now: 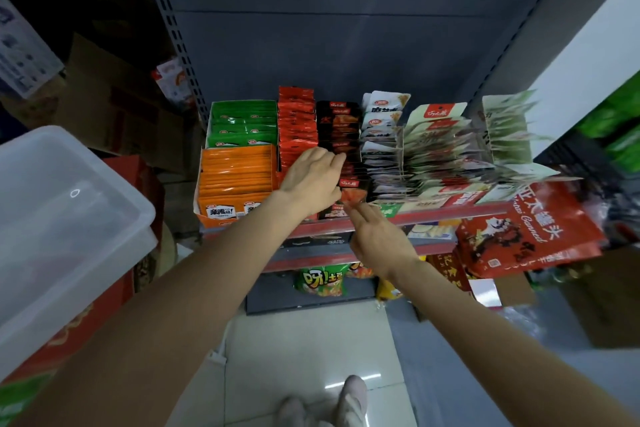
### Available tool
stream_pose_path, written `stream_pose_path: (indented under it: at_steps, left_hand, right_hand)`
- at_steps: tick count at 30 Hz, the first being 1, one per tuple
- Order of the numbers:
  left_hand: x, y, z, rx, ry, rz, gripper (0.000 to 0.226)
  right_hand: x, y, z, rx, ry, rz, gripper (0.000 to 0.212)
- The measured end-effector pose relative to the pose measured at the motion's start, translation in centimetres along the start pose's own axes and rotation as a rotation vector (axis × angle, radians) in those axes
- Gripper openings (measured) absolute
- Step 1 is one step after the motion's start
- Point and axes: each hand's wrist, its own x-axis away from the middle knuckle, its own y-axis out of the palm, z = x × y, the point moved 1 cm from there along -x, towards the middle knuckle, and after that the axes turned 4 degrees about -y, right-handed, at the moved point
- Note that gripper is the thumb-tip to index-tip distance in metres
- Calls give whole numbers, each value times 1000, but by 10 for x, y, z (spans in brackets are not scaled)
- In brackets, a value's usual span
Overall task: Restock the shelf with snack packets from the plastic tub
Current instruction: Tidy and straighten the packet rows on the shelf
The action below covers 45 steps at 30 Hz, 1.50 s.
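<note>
Both forearms are bare right up to where they leave the view, with no sleeve showing on either. The left hand (311, 180) and the right hand (375, 239) wear no gloves, rings, watch or bands that I can make out. Down on the floor, the toes of 2 pale, pinkish-white shoes (346, 399) show side by side.

one tub (69, 204), two hands: left hand (311, 180), right hand (375, 239). on the shelf (450, 210), one orange box (235, 184) of packets, one green box (242, 121); loose packet rows too many to count.
</note>
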Motion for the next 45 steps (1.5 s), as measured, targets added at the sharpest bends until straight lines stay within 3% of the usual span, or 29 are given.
stream_pose_path:
  at_steps: [2,4,11,21,25,31,35,41,43,45]
  left_hand:
    - [2,5,6,-31,25,-14,73]
    - [1,9,10,-86,55,-20,78]
    - [-13,9,12,-152,69,-68,85]
    - [-22,10,8,-264,82,-51,86]
    - [-22,6,7,-282,82,-86,95]
    - [-33,1,7,-180,-46,-62,67]
    - [-45,-3,3,-88,-166,-129,89]
    - [-24,13,10,-166,-36,-94,106]
    - [-20,9,8,-136,-2,-110,106]
    - [-16,6,6,-46,0,-111,99]
  right_hand:
    - [-3,8,-3,-19,102,-79,64]
    - [-4,13,-6,-24,132,-25,64]
    - [-10,17,-10,25,160,121,44]
    - [-17,12,1,6,101,18,59]
    - [-17,9,-1,-2,114,4,56]
    - [-20,-1,5,-30,115,-65,50]
    - [-22,-2,3,-14,116,-116,53]
    - [-15,-2,-2,-82,178,-128,60]
    - [-11,-9,-4,-169,189,-29,56]
    - [-8,-21,-7,-232,154,219,50]
